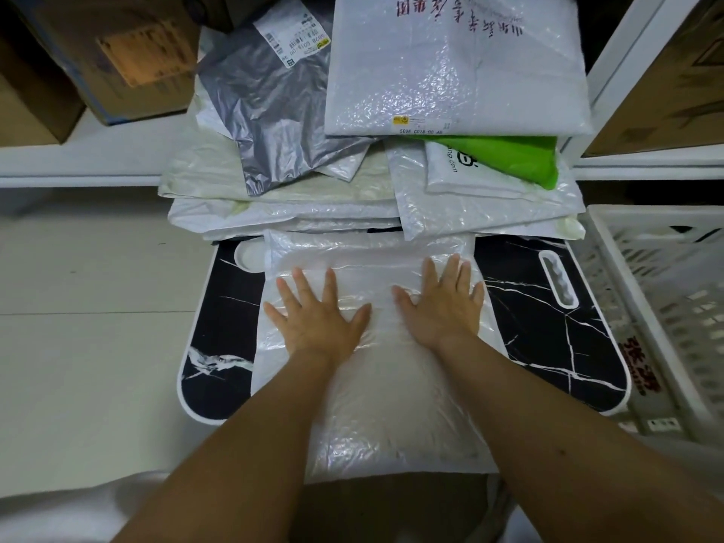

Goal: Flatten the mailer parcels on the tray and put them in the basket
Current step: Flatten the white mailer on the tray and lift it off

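Note:
A white bubble mailer (pixel 372 405) lies lengthwise across a black marble-patterned tray (pixel 548 327) with a white rim. My left hand (pixel 317 311) and my right hand (pixel 440 303) press flat on its upper half, palms down, fingers spread, side by side. Behind the tray a pile of mailers (pixel 297 197) is stacked: a large white bubble mailer (pixel 450 68) with red writing on top, a grey plastic one (pixel 270 99) to its left, a green and white one (pixel 501 162) beneath. A white slatted basket (pixel 674 307) stands to the tray's right.
Cardboard boxes (pixel 117 60) sit on a white shelf at upper left, and another box (pixel 666 84) stands at upper right behind a white post. Pale tiled floor (pixel 90 307) spreads left of the tray. White cloth (pixel 58 515) lies at the bottom left.

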### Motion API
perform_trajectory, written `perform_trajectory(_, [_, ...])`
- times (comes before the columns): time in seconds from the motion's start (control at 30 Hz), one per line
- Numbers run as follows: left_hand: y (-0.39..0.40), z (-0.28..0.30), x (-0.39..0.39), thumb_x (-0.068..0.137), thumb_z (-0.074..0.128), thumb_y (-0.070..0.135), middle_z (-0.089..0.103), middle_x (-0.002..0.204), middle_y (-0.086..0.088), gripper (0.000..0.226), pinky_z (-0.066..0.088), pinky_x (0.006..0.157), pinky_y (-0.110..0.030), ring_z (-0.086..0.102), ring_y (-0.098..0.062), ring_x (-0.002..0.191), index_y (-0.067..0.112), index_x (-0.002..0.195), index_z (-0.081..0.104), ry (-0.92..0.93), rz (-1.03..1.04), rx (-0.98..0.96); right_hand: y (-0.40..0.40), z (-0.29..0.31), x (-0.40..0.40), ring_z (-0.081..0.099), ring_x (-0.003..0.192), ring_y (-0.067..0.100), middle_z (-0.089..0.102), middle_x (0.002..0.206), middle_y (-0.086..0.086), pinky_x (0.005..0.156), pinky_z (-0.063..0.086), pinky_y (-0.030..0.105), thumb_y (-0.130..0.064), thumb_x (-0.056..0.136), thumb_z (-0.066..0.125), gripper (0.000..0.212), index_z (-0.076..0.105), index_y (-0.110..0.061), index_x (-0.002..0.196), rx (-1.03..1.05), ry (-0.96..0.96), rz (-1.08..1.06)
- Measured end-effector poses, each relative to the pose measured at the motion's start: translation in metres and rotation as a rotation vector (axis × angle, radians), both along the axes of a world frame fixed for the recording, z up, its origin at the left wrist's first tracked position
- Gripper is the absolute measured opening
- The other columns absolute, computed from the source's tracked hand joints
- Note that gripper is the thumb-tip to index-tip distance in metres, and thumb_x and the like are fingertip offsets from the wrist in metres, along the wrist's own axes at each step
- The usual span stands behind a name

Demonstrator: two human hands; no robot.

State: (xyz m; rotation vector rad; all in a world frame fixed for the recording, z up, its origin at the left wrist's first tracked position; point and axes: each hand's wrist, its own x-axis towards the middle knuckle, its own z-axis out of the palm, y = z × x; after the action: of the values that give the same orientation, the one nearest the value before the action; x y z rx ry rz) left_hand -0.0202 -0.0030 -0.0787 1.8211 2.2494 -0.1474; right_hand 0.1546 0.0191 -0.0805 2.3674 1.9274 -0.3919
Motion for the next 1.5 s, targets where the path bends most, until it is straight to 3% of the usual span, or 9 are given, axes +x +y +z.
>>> perform_trajectory(0.17, [0.000,-0.002,-0.002,0.081,0.010,0.080,-0.016,0.158,-0.012,0.087,-0.002,0.114,-0.059,-0.017,-0.035,0.145,0.033,0.150,-0.011,-0.009,0.084,0.027,0.002,0.001,0.004,-0.017,0.146,0.034,-0.017,0.160,0.011,0.115,-0.002,0.058,-0.085,0.079,0.016,0.100,-0.007,-0.023,0.154,-0.024,0.025,-0.152])
perform_trajectory(0.4, [0.002,-0.003,-0.006,0.098,0.014,0.049,-0.014,0.160,-0.005,0.068,-0.004,0.119,-0.046,-0.015,-0.022,0.147,0.013,0.152,-0.008,-0.117,0.179,0.071,0.001,0.002,0.015,-0.013,0.148,0.025,-0.013,0.160,0.013,0.116,-0.002,0.058,-0.069,0.091,0.014,0.080,-0.005,-0.024,0.154,-0.009,0.047,-0.222])
perform_trajectory(0.57, [-0.002,0.000,-0.025,0.100,0.028,0.028,0.022,0.153,-0.020,0.051,0.014,0.119,-0.039,0.016,-0.029,0.144,-0.001,0.141,0.033,-0.157,0.154,0.263,-0.001,0.006,0.030,0.000,0.149,0.024,0.002,0.162,0.011,0.119,0.005,0.051,-0.041,0.102,0.023,0.058,0.012,-0.018,0.154,0.067,0.137,-0.213])
perform_trajectory(0.7, [-0.024,0.015,-0.014,0.099,0.027,0.035,0.016,0.157,-0.014,0.051,0.007,0.118,-0.048,0.007,-0.027,0.147,0.011,0.144,0.033,-0.071,0.070,0.291,-0.021,0.019,0.019,0.002,0.149,0.025,0.008,0.160,0.013,0.117,0.009,0.056,-0.040,0.102,0.026,0.053,0.024,-0.019,0.150,0.129,0.166,-0.338])
perform_trajectory(0.87, [-0.043,0.028,0.004,0.100,0.017,0.043,0.001,0.161,-0.004,0.052,0.004,0.117,-0.055,-0.004,-0.026,0.148,0.028,0.150,0.017,-0.104,-0.110,0.174,-0.078,0.042,-0.026,0.001,0.148,0.031,0.007,0.160,0.016,0.116,0.005,0.058,-0.052,0.099,0.025,0.063,0.018,-0.020,0.153,0.122,0.167,-0.477])
perform_trajectory(1.1, [-0.042,0.026,-0.004,0.095,0.022,0.059,0.016,0.156,-0.005,0.060,0.032,0.100,-0.059,0.019,-0.032,0.141,0.030,0.147,0.018,0.001,-0.154,-0.104,-0.157,0.022,-0.081,0.043,0.132,0.043,0.047,0.141,0.025,0.103,0.030,0.065,-0.053,0.082,0.060,0.068,0.051,-0.008,0.133,0.169,0.139,-0.394])
perform_trajectory(1.3, [-0.060,0.044,0.015,0.095,0.026,0.055,0.065,0.102,-0.009,0.063,0.053,0.070,-0.031,0.064,-0.026,0.092,0.007,0.114,0.062,0.138,-0.017,-0.248,-0.126,0.035,-0.046,0.009,0.148,0.026,0.016,0.160,0.004,0.112,0.005,0.063,-0.046,0.100,0.024,0.049,0.030,-0.029,0.145,-0.005,0.062,-0.034])
perform_trajectory(1.4, [-0.062,0.046,0.019,0.097,0.025,0.051,0.064,0.110,-0.006,0.060,0.047,0.069,-0.030,0.062,-0.023,0.099,0.006,0.117,0.060,0.147,-0.019,-0.335,-0.098,0.045,-0.038,0.000,0.149,0.025,0.007,0.162,0.001,0.112,0.003,0.064,-0.038,0.100,0.027,0.047,0.026,-0.031,0.147,-0.161,0.077,0.249])
perform_trajectory(1.5, [-0.056,0.045,0.014,0.097,0.024,0.052,0.061,0.117,-0.003,0.059,0.039,0.068,-0.029,0.059,-0.021,0.107,0.015,0.125,0.059,0.166,-0.020,-0.371,-0.078,0.052,-0.032,-0.006,0.148,0.025,0.002,0.162,0.002,0.113,0.001,0.062,-0.029,0.097,0.035,0.051,0.025,-0.032,0.147,-0.236,0.075,0.321])
